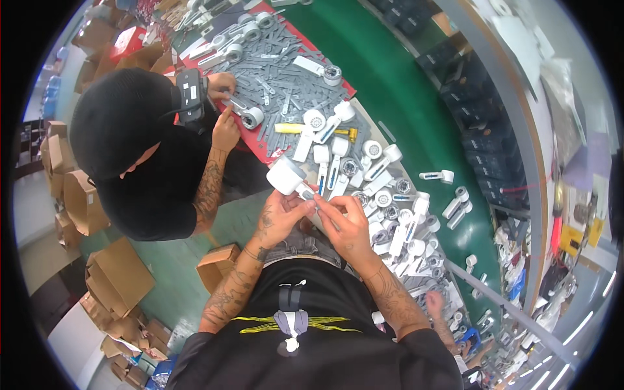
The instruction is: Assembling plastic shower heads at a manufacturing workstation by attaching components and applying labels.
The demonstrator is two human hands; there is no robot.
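Note:
A white handheld device point(285, 174) with a thick round head and a short handle is held up in front of me, its head tilted to the upper left. My left hand point(279, 220) grips it around the handle. The fingers of my right hand point(346, 224) are pinched against the handle's lower end, partly covering it. Any small part between those fingers is too small to make out. Just right of my hands, many similar white devices point(372, 150) lie in a heap on the table, some with grilled round faces, some with blue strips along the handle.
A co-worker in a black cap point(120, 123) sits at my left, handling a similar device point(251, 117) over a pile of grey strips point(279, 71). A yellow-handled tool point(289, 128) lies among the parts. Cardboard boxes point(120, 273) stand on the floor. Another person's hand point(434, 302) reaches in at right.

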